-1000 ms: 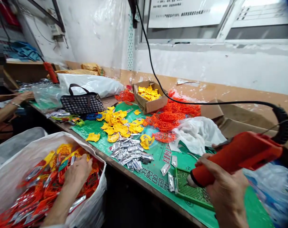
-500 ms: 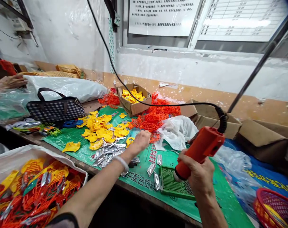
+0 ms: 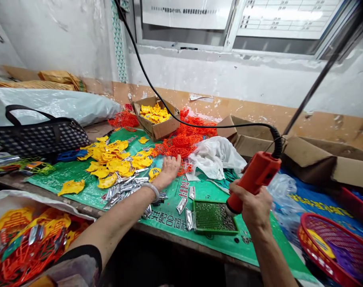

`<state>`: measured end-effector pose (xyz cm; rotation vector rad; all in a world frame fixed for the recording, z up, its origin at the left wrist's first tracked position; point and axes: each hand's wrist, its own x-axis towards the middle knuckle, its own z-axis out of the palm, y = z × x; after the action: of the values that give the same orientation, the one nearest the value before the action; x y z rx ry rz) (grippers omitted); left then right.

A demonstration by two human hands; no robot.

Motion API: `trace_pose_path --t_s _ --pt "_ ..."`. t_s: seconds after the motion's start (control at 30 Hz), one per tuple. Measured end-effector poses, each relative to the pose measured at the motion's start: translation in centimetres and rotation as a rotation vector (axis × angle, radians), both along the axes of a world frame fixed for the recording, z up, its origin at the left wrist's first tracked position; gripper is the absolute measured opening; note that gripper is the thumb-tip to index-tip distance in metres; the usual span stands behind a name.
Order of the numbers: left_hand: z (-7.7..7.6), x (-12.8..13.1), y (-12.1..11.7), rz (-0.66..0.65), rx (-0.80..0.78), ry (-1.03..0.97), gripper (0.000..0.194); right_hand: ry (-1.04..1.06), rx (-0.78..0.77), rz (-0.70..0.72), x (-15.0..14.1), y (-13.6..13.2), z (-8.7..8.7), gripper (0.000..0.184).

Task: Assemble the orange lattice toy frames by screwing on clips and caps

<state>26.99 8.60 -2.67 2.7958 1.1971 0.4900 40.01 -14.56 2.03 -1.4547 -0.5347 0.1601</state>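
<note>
Clamping red power tool (image 3: 255, 175) in my right hand (image 3: 255, 204); green tray (image 3: 214, 232) left of fingers (kept handy, presumably). My left hand (image 3: 169, 169) at orange mesh (image 3: 183, 144): finger closure, cannot tell.

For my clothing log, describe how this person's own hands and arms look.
The left hand and right hand are ungloved. A pale, rounded bangle circles the left wrist; the right shows none. The left sleeve is greyish, with black trim, leaving the forearm bare.
</note>
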Motion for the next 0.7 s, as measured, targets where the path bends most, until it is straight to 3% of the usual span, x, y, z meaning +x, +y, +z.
trace_pose_path --t_s 0.2,0.3,0.37,0.5,0.53,0.6,0.7 --pt "5.2 -0.8 -0.1 -0.124 -0.075 -0.200 0.059 -0.101 -0.102 -0.047 -0.7 0.2 0.4 0.036" --pt "7.6 -2.8 -1.2 -0.135 -0.130 -0.356 0.061 -0.165 -0.165 -0.077 -1.0 0.2 0.0 0.042" --pt "8.3 -4.6 -2.6 -0.115 -0.193 -0.447 0.056 -0.186 -0.189 -0.074 -1.1 0.3 -0.3 0.046" --pt "6.8 -8.3 -6.8 -0.140 -0.423 -0.550 0.052 -0.176 -0.175 -0.039 -1.1 0.6 -0.2 0.049" --pt "6.0 -9.2 -7.9 -0.114 -0.620 -0.658 0.054 -0.163 -0.183 -0.015 -1.1 0.6 -0.2 0.049" --pt "4.4 -10.6 -10.1 -0.042 -0.916 -0.851 0.071 -0.150 -0.212 0.044 -1.0 0.6 -0.1 0.049" --pt "2.5 -12.3 -12.6 0.011 -1.104 -0.930 0.091 -0.179 -0.258 0.098 -0.9 0.7 -0.3 0.048"
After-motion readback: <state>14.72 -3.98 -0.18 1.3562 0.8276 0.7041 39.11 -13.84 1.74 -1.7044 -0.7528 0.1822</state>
